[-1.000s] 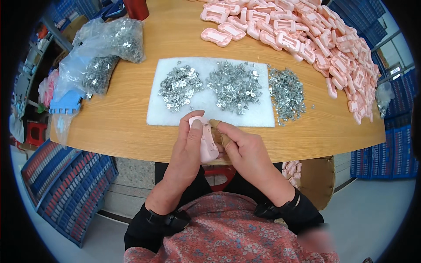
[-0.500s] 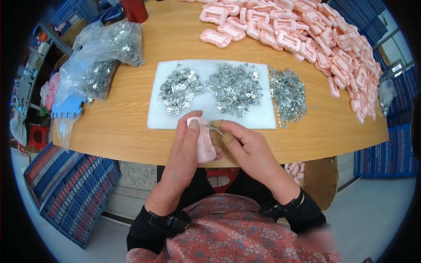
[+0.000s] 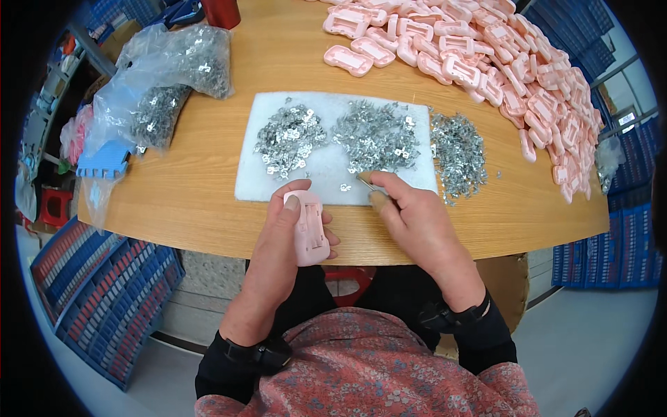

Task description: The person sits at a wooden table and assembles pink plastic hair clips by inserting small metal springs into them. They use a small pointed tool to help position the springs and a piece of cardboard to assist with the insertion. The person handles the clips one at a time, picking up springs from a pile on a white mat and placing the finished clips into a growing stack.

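My left hand (image 3: 272, 240) is closed around a pink plastic housing (image 3: 306, 256), its recessed compartment facing up. To the right, my right hand (image 3: 427, 226) pinches a thin metal tool (image 3: 368, 184) between thumb and forefinger, both wearing tan finger covers. Its tip is at the near edge of the middle heap of small metal clips (image 3: 375, 135); whether it touches one is too small to tell. This heap and another heap of clips (image 3: 288, 142) on its left lie on a white foam sheet (image 3: 249, 186). A loose clip (image 3: 345, 187) sits near the sheet's front edge.
Right of the sheet, more small metal parts (image 3: 458, 153) lie on the wooden table (image 3: 208, 219). A large pile of pink housings (image 3: 514, 76) covers the far right. Clear bags of metal parts (image 3: 201, 62) stand at far left, beside a blue foam piece (image 3: 104, 161).
My right hand has moved from the housing toward the middle clip heap with the tool. My left hand has shifted slightly left and turned the housing so its compartment shows more.
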Demonstrator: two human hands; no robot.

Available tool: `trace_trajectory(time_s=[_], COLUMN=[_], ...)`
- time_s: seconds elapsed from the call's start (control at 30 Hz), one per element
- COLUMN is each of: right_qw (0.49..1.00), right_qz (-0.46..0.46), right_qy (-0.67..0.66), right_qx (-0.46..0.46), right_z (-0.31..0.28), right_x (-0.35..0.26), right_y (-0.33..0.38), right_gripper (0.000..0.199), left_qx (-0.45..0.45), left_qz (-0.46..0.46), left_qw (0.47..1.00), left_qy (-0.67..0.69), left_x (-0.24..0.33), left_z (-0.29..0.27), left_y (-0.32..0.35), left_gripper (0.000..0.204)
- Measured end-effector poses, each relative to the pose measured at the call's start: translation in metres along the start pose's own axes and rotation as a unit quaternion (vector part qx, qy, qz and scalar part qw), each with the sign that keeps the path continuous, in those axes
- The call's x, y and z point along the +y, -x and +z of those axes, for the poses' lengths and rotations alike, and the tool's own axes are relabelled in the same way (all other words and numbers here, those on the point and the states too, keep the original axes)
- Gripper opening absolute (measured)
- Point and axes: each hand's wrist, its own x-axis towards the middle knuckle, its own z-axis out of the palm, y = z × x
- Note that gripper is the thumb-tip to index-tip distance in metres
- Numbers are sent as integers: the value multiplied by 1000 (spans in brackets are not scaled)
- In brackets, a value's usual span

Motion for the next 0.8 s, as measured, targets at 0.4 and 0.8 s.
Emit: trace_trajectory(time_s=[0.4, 0.8], right_qw=[995, 943], right_qz=[3, 93], right_qy=[101, -304], right_qx=[-9, -96], right_z=[22, 16], right_x=[-13, -15], right_y=[-45, -37], right_gripper=[18, 15], left_qx=[-12, -9], left_qz=[-8, 26], left_qw=[998, 994], left_qy=[59, 108], left_x=[-2, 7], left_z=[-8, 0], left_y=[0, -7], left_gripper=[55, 53])
